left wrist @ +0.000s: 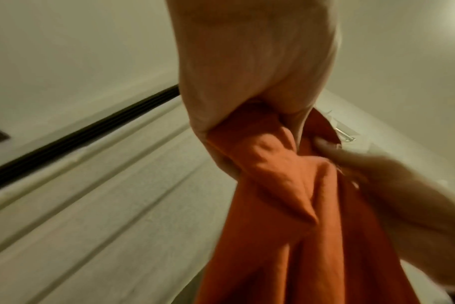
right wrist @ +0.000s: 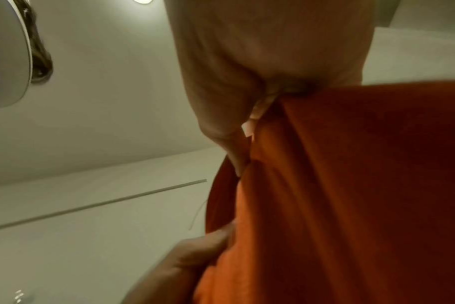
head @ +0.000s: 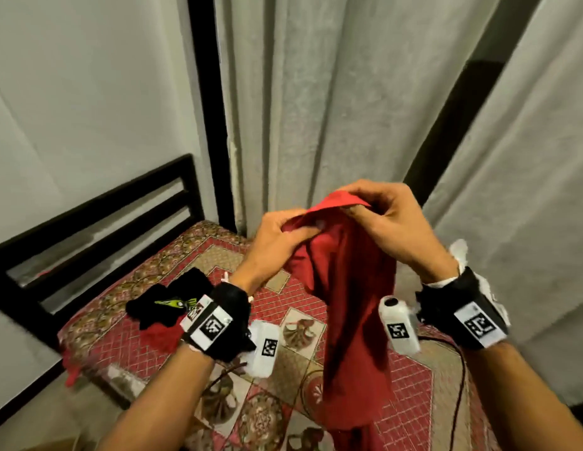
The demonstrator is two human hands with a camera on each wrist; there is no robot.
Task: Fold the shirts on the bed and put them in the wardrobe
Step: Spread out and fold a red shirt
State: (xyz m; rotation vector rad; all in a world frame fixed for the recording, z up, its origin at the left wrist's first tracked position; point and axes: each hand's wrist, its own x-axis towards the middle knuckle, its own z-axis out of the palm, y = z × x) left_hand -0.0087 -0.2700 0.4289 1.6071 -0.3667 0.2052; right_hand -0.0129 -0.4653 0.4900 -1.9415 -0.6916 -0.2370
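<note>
A red shirt [head: 348, 304] hangs bunched in the air above the bed [head: 173, 349], held up at its top edge by both hands. My left hand [head: 283, 236] grips a fold of it, fingers curled into the cloth. Just to the right, my right hand [head: 378, 209] pinches the top edge between thumb and fingers. In the left wrist view the red shirt [left wrist: 286, 205] falls from my left hand [left wrist: 252, 115]. The right wrist view shows the red shirt [right wrist: 338, 195] gathered under my right hand [right wrist: 262, 96]. A black shirt [head: 166, 304] with a green print lies crumpled on the bed at left.
The patterned red bedspread covers the bed, with a black headboard [head: 98, 229] at the left. Grey curtains [head: 332, 109] hang straight ahead behind the hands. A bit of red cloth [head: 160, 336] lies under the black shirt. A dark cable [head: 459, 385] runs across the bed at right.
</note>
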